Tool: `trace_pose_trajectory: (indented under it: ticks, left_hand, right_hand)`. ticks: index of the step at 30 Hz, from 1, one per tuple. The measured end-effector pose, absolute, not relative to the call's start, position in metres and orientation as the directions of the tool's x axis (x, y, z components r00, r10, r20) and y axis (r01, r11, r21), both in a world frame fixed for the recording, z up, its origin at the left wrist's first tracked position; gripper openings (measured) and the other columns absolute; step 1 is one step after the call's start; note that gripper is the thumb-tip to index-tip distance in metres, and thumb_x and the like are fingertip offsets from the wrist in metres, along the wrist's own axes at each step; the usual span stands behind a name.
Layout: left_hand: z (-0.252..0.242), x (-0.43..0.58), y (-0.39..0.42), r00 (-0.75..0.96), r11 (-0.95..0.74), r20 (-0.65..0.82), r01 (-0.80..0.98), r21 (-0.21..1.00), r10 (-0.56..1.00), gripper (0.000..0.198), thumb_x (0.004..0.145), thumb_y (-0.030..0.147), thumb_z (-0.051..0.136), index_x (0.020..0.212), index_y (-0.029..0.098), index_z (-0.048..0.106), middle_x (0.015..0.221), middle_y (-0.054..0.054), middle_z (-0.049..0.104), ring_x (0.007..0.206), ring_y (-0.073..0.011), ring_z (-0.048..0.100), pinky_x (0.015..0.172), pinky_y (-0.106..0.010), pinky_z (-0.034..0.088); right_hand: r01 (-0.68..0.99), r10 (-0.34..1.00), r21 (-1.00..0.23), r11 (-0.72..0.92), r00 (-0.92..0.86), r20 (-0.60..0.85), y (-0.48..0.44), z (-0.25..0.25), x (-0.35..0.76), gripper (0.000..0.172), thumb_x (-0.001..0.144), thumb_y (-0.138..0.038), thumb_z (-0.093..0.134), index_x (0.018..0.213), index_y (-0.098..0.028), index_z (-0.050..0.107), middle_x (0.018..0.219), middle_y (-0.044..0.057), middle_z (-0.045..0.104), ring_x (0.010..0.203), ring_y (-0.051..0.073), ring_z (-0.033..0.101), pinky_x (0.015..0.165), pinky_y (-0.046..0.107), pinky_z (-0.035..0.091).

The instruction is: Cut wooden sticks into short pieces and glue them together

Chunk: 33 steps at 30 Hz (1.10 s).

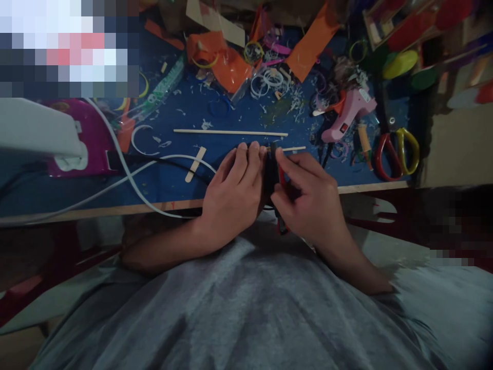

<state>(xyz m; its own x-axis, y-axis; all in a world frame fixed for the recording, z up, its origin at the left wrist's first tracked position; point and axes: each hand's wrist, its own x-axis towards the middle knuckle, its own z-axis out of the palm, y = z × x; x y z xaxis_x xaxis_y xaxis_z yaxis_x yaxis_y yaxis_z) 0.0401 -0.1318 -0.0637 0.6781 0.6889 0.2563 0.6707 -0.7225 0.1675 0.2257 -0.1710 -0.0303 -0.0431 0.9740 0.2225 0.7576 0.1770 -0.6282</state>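
Observation:
My right hand [311, 192] is closed around a black-and-red utility knife [274, 167], its length pointing away from me. The far end of the knife lies across a thin wooden stick [295, 149], whose right part sticks out beyond it. Close against the knife on the left, my left hand [234, 192] has its fingers bent and pressed together over the stick's other part, which they hide. Another thin wooden stick [231, 132] lies just beyond both hands. A short flat craft stick [195, 164] rests left of my left hand.
On the blue table [246, 115] lie a pink glue gun [348, 115], scissors [396, 151] with red and yellow handles, orange sheets [314, 41], plastic rings and shreds. A white cable [131, 180] loops at the left beside a magenta box [96, 139].

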Motion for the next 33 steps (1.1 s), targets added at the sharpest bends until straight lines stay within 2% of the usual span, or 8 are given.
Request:
trace_pose_trajectory:
  ticks: [4,10,15,19,22,26,33]
  left_hand:
    - [-0.0642,0.0398,-0.1318,0.676,-0.714,0.23,0.668,0.212,0.7,0.063,0.116,0.02,0.043,0.173,-0.006,0.047,0.175,-0.029,0.058,0.166,-0.0414,0.055,0.139,-0.057,0.049]
    - [-0.0634,0.0403,-0.1312,0.677,-0.73,0.298,0.673,0.117,0.672,0.06,0.115,0.021,0.044,0.167,-0.008,0.053,0.169,-0.028,0.064,0.159,-0.0405,0.062,0.136,-0.051,0.052]
    - [-0.0603,0.0406,-0.1307,0.68,-0.705,0.189,0.674,0.221,0.709,0.063,0.116,0.02,0.041,0.173,-0.005,0.047,0.177,-0.029,0.056,0.167,-0.042,0.055,0.139,-0.057,0.049]
    - [-0.0605,0.0416,-0.131,0.663,-0.684,0.175,0.683,0.256,0.728,0.064,0.116,0.021,0.041,0.175,-0.002,0.047,0.178,-0.028,0.055,0.168,-0.0414,0.054,0.139,-0.059,0.049]
    - [-0.0597,0.0423,-0.1313,0.667,-0.683,0.159,0.686,0.251,0.728,0.065,0.116,0.022,0.043,0.176,-0.003,0.046,0.179,-0.028,0.054,0.169,-0.0419,0.052,0.14,-0.059,0.048]
    - [-0.0584,0.0427,-0.1313,0.685,-0.694,0.132,0.679,0.241,0.716,0.066,0.116,0.022,0.043,0.176,-0.006,0.043,0.18,-0.03,0.051,0.17,-0.043,0.05,0.14,-0.059,0.048]
    - [-0.0591,0.0424,-0.1313,0.695,-0.717,0.178,0.677,0.165,0.697,0.064,0.116,0.02,0.041,0.173,-0.009,0.047,0.175,-0.031,0.057,0.166,-0.0426,0.056,0.138,-0.057,0.05]
  right_hand:
    - [0.751,0.976,-0.638,0.171,-0.041,0.214,-0.173,-0.0297,0.225,0.06,0.094,-0.014,0.063,0.152,-0.019,0.079,0.122,0.013,0.079,0.095,0.024,0.08,0.092,0.043,0.074]
    - [0.755,0.975,-0.632,0.176,-0.044,0.219,-0.1713,-0.0307,0.2262,0.063,0.095,-0.015,0.061,0.156,-0.019,0.076,0.124,0.014,0.079,0.094,0.023,0.078,0.092,0.043,0.073]
    - [0.77,0.984,-0.623,0.139,-0.035,0.175,-0.1731,-0.0278,0.2261,0.062,0.094,-0.016,0.061,0.154,-0.019,0.078,0.123,0.013,0.079,0.091,0.023,0.078,0.091,0.043,0.073]
    - [0.767,0.987,-0.628,0.129,-0.04,0.153,-0.1718,-0.0281,0.2274,0.068,0.093,-0.016,0.064,0.16,-0.023,0.074,0.126,0.012,0.079,0.1,0.026,0.078,0.096,0.047,0.073]
    - [0.765,0.989,-0.632,0.123,-0.038,0.146,-0.1737,-0.0271,0.2278,0.066,0.094,-0.015,0.064,0.159,-0.024,0.075,0.124,0.012,0.079,0.101,0.026,0.079,0.096,0.046,0.073]
    - [0.765,0.979,-0.624,0.16,-0.044,0.197,-0.1719,-0.0286,0.227,0.059,0.095,-0.016,0.063,0.151,-0.019,0.08,0.122,0.013,0.079,0.098,0.025,0.08,0.094,0.045,0.073]
    - [0.777,0.98,-0.609,0.157,-0.046,0.195,-0.1724,-0.0315,0.2264,0.061,0.095,-0.017,0.063,0.155,-0.019,0.077,0.119,0.012,0.079,0.089,0.023,0.077,0.086,0.043,0.072]
